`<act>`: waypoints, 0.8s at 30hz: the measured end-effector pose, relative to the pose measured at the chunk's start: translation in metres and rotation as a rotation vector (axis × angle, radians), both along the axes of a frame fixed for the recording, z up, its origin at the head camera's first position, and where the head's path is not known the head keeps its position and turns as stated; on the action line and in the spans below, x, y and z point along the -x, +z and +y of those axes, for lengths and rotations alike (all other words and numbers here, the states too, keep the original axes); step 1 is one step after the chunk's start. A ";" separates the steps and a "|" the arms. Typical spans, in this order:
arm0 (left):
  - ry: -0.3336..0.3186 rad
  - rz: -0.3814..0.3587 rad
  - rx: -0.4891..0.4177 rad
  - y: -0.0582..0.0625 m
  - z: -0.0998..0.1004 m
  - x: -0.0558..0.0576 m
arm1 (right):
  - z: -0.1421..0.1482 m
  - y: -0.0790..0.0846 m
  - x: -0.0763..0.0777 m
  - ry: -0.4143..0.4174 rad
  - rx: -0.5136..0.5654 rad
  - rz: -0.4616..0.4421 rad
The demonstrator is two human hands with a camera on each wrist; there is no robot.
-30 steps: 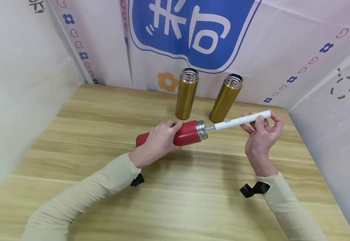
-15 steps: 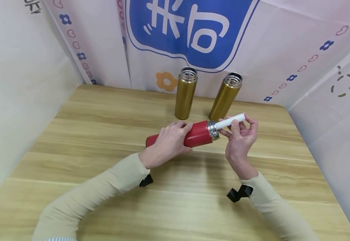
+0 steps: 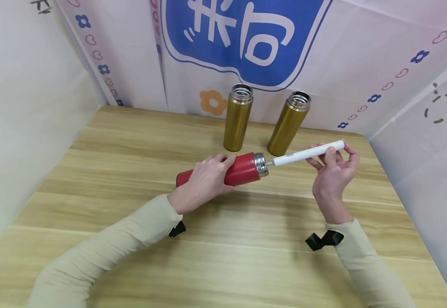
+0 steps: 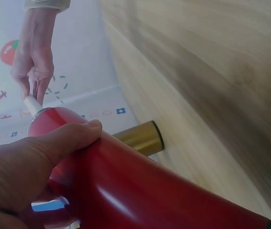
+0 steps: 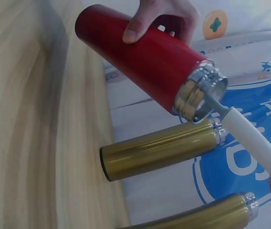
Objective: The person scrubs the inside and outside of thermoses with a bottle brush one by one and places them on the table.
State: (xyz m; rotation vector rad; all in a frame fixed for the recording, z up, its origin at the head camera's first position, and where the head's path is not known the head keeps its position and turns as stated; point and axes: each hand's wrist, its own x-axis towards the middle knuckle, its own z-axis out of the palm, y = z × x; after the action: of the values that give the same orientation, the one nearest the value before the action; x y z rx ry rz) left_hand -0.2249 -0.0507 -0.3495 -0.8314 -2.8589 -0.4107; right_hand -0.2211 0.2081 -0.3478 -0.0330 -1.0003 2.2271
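Observation:
A red thermos flask [image 3: 244, 169] with a bare steel threaded neck is tilted above the table, its mouth facing right. My left hand [image 3: 204, 182] grips it round the body, thumb over the side in the left wrist view. My right hand [image 3: 333, 173] pinches the white handle of what looks like a bottle brush [image 3: 308, 153] near its end. In the right wrist view, the brush's thin grey shaft [image 5: 215, 104] enters the flask's mouth; its head is hidden inside. The handle is outside the neck.
Two gold thermos flasks without lids, a left one [image 3: 239, 119] and a right one [image 3: 289, 124], stand upright at the table's back, just behind the hands. A printed cloth [image 3: 192, 81] hangs behind them. The wooden table [image 3: 223, 261] extends in front.
Half a second ago the white handle was pushed partly into the flask's mouth; now my right hand has drawn it back to the right. The red flask has shifted slightly left with my left hand.

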 end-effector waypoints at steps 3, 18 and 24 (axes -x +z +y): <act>0.000 0.003 -0.010 0.002 -0.001 -0.001 | 0.005 0.004 0.000 -0.004 0.019 -0.007; 0.021 0.014 -0.027 -0.003 -0.015 -0.005 | 0.022 0.013 0.001 -0.004 0.043 0.014; 0.011 0.037 -0.026 -0.001 -0.013 -0.006 | 0.023 0.016 0.000 -0.007 0.037 0.017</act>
State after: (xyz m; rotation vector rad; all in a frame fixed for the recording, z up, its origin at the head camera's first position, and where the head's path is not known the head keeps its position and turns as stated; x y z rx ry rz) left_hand -0.2185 -0.0638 -0.3501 -0.8097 -2.8168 -0.4261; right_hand -0.2210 0.2311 -0.3314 -0.0339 -0.9483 2.2355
